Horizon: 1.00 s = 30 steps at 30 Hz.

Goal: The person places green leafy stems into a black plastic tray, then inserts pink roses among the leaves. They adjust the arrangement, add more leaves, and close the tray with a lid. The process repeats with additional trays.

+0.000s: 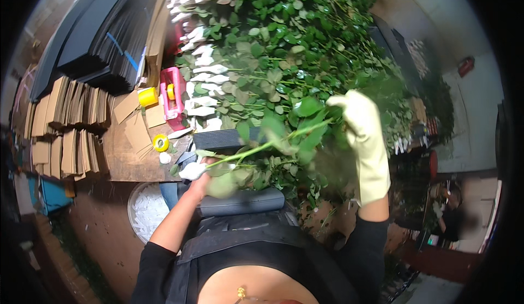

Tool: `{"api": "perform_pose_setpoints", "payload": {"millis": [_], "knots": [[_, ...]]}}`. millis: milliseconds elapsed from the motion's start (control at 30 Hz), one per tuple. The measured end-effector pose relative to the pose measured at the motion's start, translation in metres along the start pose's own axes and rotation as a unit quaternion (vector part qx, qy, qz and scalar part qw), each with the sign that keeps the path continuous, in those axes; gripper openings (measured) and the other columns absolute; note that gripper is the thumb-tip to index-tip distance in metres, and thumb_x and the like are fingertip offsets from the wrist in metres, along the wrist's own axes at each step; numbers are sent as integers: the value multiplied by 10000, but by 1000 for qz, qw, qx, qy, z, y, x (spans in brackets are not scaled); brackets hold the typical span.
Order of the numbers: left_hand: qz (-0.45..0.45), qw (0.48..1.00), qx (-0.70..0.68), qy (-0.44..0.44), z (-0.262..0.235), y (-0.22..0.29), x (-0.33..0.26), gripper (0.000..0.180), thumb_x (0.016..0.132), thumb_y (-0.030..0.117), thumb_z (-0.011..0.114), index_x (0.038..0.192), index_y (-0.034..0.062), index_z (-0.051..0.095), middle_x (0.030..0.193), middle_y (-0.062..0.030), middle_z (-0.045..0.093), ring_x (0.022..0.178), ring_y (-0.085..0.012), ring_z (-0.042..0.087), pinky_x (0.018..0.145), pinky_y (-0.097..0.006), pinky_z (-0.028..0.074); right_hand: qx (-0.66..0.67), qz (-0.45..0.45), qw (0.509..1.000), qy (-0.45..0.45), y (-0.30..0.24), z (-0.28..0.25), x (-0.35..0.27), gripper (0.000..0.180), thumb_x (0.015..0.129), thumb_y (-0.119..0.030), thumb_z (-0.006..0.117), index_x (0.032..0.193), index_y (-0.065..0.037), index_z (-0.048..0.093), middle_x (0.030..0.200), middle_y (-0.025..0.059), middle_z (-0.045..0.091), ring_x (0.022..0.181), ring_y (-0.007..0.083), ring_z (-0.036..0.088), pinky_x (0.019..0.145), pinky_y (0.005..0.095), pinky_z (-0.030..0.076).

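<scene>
A long leafy flower stem point(248, 153), which looks like a rose, slants across in front of me. Its head end, a bud in a white cover point(192, 171), lies at my left hand point(202, 185). That hand is closed round the stem just below the bud, its fingers partly hidden. In a pale yellow rubber glove, my right hand point(357, 117) is closed on the other, leafy end of the stem. Leaves around the glove are blurred by motion. Beyond both hands lies a deep pile of similar stems point(295, 36), their white-covered buds point(210, 80) lined up along the left side.
At left on the wooden table point(123, 159) stand cardboard pieces point(71, 105), dark folded sheets point(103, 31), a pink tape dispenser point(172, 99) and yellow tape rolls point(160, 142). A ribbed dark pad point(240, 202) edges the table before me. Below stands a basket of white scraps point(148, 211).
</scene>
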<state>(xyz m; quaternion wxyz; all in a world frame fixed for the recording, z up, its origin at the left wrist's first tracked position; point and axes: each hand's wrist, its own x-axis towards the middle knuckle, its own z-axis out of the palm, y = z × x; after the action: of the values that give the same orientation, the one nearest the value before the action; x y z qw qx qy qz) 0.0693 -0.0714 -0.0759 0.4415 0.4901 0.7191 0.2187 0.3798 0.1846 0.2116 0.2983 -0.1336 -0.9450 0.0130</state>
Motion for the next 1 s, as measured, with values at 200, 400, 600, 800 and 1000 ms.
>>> {"api": "perform_pose_setpoints", "payload": {"millis": [200,400,600,800,1000], "knots": [[174,967,-101,154,13,-4,4,708,841,170,848,1414,50,450,1257,-167,663,1028,-275,721,880,-366,591,-78,462,804,-366,-4,63,-119,307,908,-300,750,1089,-54,773,1070,162,763,883,296,724,781,396,553],[214,964,-8,157,6,20,-1,435,856,114,825,1237,41,628,1246,-174,595,1000,-330,711,839,-382,580,72,629,647,-425,21,117,-159,284,932,-366,747,952,-85,787,977,123,774,870,294,708,777,368,551],[158,978,33,134,1,6,-8,539,915,254,767,1349,25,545,1253,-243,575,1097,-460,615,906,-480,529,-222,267,924,-159,83,157,-30,133,909,-184,650,978,-190,763,977,62,740,931,218,719,849,352,558],[155,979,19,129,2,12,-5,513,917,269,767,1307,10,558,1266,-232,530,1084,-440,623,905,-472,534,-288,350,880,-144,126,167,11,216,867,-217,669,1020,-112,779,1186,103,735,1139,261,654,1056,408,441],[139,985,0,107,6,9,-5,482,934,254,750,1291,4,542,1213,-231,538,986,-394,647,852,-443,546,-130,185,974,17,95,71,-26,270,776,24,707,1037,-42,728,1049,155,758,1001,367,706,1067,526,496]]}}
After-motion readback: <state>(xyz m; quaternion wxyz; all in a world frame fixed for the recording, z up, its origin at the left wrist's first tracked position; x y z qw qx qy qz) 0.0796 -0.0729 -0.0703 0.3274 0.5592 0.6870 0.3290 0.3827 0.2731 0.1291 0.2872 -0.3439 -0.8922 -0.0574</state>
